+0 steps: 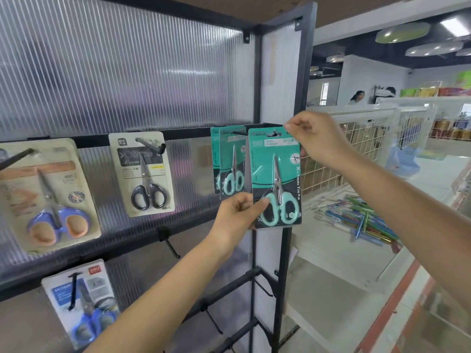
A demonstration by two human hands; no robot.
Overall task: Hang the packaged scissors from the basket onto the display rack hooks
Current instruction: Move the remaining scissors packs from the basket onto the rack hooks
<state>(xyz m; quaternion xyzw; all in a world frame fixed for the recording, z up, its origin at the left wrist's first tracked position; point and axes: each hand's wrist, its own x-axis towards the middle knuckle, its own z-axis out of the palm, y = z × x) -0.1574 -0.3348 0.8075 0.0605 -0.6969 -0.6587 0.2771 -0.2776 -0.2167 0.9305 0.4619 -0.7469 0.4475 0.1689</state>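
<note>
Centre of frame: teal scissors pack (275, 174) held upright in front of the display rack (304, 59), both hands on it. Right hand (316, 138) pinches the top right corner of the card, fingers curled tight. Left hand (235, 215) grips the lower left edge, thumb across the front by the mint handles, other fingers behind the card. The pack's hang hole sits at the level of the hook (238, 133) on the rail; whether it is threaded on, cannot tell. Just behind and left of it, two more teal packs (228, 164) hang on that hook.

Rack surface: black metal frame, ribbed translucent panels (127, 72), horizontal black rails. Middle left: black-handled scissors pack (142, 174) on a hook. Far left: purple-and-orange scissors pack (48, 197). Lower left: blue scissors pack (79, 301). Bare hooks (170, 247) stick out in the lower centre of the rack.

Room: shop interior. Right of frame, white wire-grid bin (356, 138) and a white shelf with a heap of coloured pens (362, 217). Upper right: dark ceiling with round lights (433, 48), people far back, blurred.
</note>
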